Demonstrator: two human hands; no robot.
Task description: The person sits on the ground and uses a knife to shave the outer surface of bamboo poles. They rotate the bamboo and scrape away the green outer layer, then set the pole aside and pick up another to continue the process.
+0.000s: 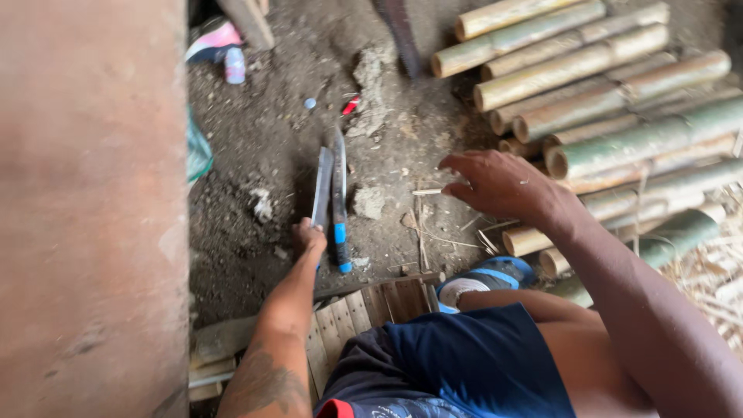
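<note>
My left hand (308,237) reaches down to the dirt floor and grips the handle of a flat-bladed chopping knife (322,186), whose blade points away from me. Right beside it lies a second knife with a blue handle (339,207), touching or nearly touching the first. My right hand (501,184) hovers with fingers spread and nothing in it, in front of the cut ends of a stack of bamboo poles (611,101). I sit on a low slatted wooden stool (364,313), in dark blue shorts.
A broad reddish-brown post or wall (93,209) fills the left side. A blue sandal (484,280) is on my foot by the stool. Clods of earth (370,77), a small bottle (234,65), a bottle cap and scraps lie on the dirt. Dry straw lies at far right.
</note>
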